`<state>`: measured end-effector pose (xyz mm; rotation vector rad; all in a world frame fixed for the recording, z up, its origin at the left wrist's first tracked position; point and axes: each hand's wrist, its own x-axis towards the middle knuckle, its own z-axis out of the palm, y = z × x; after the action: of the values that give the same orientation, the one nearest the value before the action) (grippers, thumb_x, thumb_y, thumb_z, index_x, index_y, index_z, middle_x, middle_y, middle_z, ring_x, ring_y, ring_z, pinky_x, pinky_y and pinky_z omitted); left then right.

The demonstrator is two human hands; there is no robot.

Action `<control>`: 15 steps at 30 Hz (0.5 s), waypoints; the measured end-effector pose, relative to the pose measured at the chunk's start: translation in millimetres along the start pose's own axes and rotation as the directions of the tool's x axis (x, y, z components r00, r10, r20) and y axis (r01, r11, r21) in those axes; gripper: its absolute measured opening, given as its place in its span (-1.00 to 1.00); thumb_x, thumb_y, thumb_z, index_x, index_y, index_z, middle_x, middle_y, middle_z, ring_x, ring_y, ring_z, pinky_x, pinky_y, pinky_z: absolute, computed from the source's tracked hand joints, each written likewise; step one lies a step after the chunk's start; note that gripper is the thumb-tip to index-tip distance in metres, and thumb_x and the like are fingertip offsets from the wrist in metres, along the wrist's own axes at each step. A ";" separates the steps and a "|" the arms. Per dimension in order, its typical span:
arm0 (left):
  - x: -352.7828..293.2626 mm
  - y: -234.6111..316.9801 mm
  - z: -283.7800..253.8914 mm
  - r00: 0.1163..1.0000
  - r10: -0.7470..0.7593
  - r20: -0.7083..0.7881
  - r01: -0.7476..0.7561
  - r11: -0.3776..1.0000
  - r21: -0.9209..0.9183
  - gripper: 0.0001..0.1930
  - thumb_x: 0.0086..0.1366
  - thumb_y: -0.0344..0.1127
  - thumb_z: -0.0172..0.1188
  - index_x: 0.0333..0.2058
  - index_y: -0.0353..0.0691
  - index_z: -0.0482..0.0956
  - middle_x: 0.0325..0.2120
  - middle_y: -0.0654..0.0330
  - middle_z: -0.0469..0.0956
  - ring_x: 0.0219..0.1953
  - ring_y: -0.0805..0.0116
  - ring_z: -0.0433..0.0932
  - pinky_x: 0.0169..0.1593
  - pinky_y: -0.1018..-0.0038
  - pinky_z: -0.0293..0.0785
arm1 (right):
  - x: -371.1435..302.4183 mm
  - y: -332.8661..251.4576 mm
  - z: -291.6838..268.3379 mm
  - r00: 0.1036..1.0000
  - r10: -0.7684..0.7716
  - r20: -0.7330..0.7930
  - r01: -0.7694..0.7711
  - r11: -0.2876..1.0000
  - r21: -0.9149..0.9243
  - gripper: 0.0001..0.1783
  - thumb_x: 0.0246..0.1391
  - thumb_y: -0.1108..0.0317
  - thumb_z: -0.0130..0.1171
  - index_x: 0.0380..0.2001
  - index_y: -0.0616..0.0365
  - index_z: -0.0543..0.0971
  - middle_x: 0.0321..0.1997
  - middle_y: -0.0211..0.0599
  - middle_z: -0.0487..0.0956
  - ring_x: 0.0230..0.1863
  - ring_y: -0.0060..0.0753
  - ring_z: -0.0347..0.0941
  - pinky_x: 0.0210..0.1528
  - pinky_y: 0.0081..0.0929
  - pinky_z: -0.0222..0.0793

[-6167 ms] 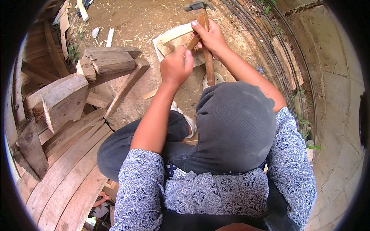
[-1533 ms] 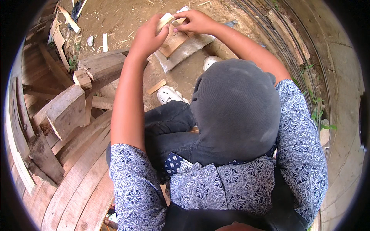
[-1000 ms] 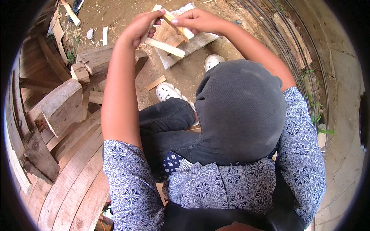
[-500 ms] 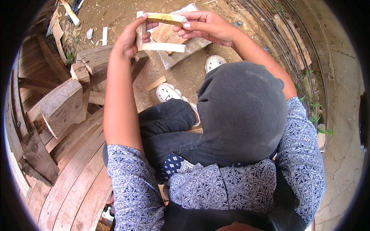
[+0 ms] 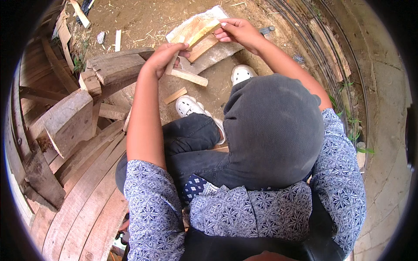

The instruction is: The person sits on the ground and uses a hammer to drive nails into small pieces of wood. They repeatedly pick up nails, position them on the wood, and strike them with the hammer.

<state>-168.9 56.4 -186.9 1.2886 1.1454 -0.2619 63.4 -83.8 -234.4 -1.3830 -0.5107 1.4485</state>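
A three-sided frame of pale wooden sticks is held up in front of me, tilted, with one side open. My left hand [image 5: 167,57] grips its crosspiece [image 5: 173,64] near the corner, fingers wrapped around it. The yellowish stick [image 5: 203,33] runs from that corner to my right hand [image 5: 238,34], which pinches its far end between thumb and fingers. The other stick [image 5: 190,77] juts from the crosspiece, closer to my feet. Beneath the frame lies a wooden board [image 5: 203,49] on a pale stone slab [image 5: 217,59].
Timber beams [image 5: 115,69] and stacked planks [image 5: 82,204] fill the left side. A small wood offcut [image 5: 175,95] lies near my white shoe [image 5: 188,105]. Beyond the slab's right end rests a grey metal piece [image 5: 267,30]. Long dark rods [image 5: 322,48] run along the right.
The frame has turned and tilted, its yellowish stick now slanting up to the right. My left hand has moved right and closer to me; my right hand has shifted slightly right.
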 end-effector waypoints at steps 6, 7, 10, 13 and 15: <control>15.7 -7.3 24.1 0.989 -0.095 -0.111 0.127 0.933 0.336 -0.44 0.25 0.21 0.25 -0.27 -0.30 0.68 -0.47 0.21 0.64 -0.52 0.55 0.48 -0.52 0.58 0.35 | 34.6 45.5 -0.7 0.991 -0.015 -0.131 -0.005 0.989 -0.150 -0.71 0.37 0.32 0.10 -0.05 0.34 0.62 -0.25 -0.26 0.69 -0.33 -0.54 0.66 -0.29 -0.59 0.63; 11.0 -3.2 27.3 0.983 -0.061 -0.172 0.129 0.898 0.421 -0.36 0.22 0.28 0.23 -0.36 -0.35 0.68 -0.46 0.05 0.68 -0.44 0.32 0.63 -0.43 0.43 0.49 | 36.6 46.5 2.0 0.989 -0.040 -0.141 0.017 0.986 -0.163 -0.74 0.35 0.31 0.13 -0.13 0.33 0.64 -0.30 -0.30 0.69 -0.37 -0.57 0.65 -0.34 -0.59 0.61; 22.3 -10.1 33.2 0.898 0.272 -0.346 0.119 0.607 0.786 -0.49 0.20 0.12 0.27 -0.31 -0.34 0.66 -0.46 -0.04 0.67 -0.34 0.08 0.70 -0.27 0.20 0.60 | 38.6 43.5 2.5 0.988 -0.058 -0.145 0.025 0.976 -0.218 -0.75 0.33 0.30 0.16 -0.20 0.30 0.64 -0.38 -0.34 0.68 -0.41 -0.58 0.65 -0.35 -0.62 0.59; 18.0 -13.5 41.7 0.752 0.530 -0.391 0.028 0.567 0.823 -0.48 0.20 0.12 0.25 -0.09 -0.23 0.62 -0.24 -0.06 0.67 -0.16 -0.03 0.69 -0.12 0.06 0.60 | 33.5 37.4 5.6 0.986 -0.013 -0.164 -0.033 0.961 -0.274 -0.72 0.30 0.24 0.21 -0.25 0.29 0.65 -0.44 -0.34 0.68 -0.45 -0.58 0.64 -0.39 -0.64 0.55; 14.6 -9.6 46.4 0.769 0.557 -0.314 -0.019 0.511 0.859 -0.48 0.21 0.10 0.27 -0.01 -0.17 0.58 -0.16 -0.03 0.66 -0.10 -0.06 0.66 -0.07 0.06 0.59 | 30.1 36.2 2.2 0.979 -0.018 -0.202 -0.047 0.948 -0.315 -0.69 0.25 0.16 0.25 -0.25 0.24 0.66 -0.45 -0.35 0.69 -0.45 -0.55 0.63 -0.39 -0.56 0.55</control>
<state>-145.0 20.2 -211.0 2.5506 1.2901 -0.1406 53.5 -71.2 -278.7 -1.7728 -0.6228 1.2547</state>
